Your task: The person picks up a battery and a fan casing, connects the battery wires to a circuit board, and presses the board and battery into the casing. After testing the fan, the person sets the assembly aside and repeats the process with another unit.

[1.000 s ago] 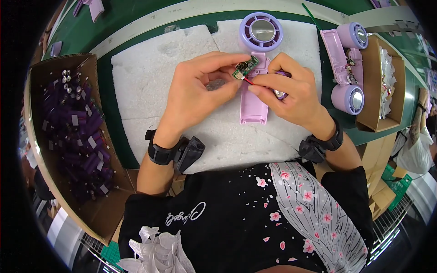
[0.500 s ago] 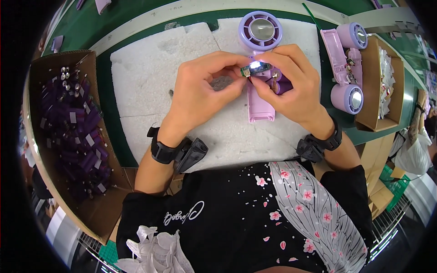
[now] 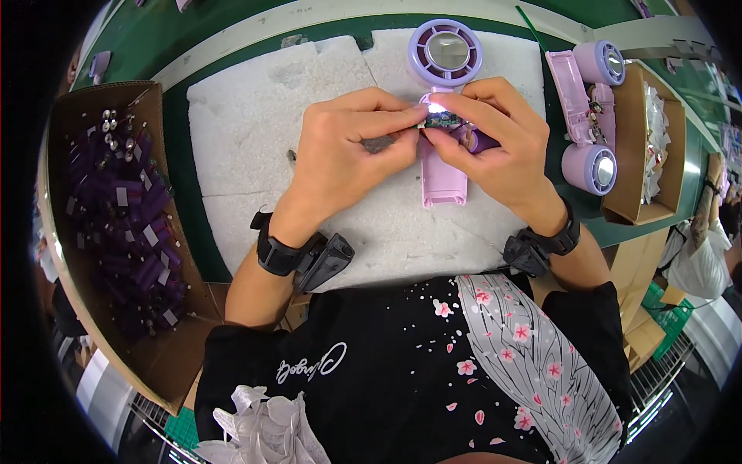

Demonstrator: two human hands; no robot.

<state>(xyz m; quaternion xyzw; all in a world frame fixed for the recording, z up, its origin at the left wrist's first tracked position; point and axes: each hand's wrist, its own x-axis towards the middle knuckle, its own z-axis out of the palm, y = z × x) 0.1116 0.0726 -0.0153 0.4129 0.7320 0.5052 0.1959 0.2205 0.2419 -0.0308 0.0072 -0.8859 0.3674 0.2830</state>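
Observation:
Between my two hands is a small green circuit board (image 3: pixel 443 121) with a bright white glow at its upper edge. My left hand (image 3: pixel 352 147) is closed, its thumb and forefinger pinching at the board's left end. My right hand (image 3: pixel 498 139) grips the board's right side between thumb and fingers. A purple cylindrical battery (image 3: pixel 485 141) shows partly beneath the right hand. Under the board lies the open lilac handle shell (image 3: pixel 444 182) of a handheld fan, its round fan head (image 3: pixel 446 52) pointing away from me. My fingers hide the shell's middle.
White foam sheets (image 3: pixel 263 116) cover the green bench. At left stands a cardboard box (image 3: pixel 147 371) of purple batteries with wires. On the right, two lilac fans (image 3: pixel 589 168) lie beside a cardboard box (image 3: pixel 630 155) of small white parts. Another person's arm (image 3: pixel 707 147) shows far right.
The circuit board has turned from a slant to nearly level and sits slightly lower over the shell. My left fingertips have closed in on its left end.

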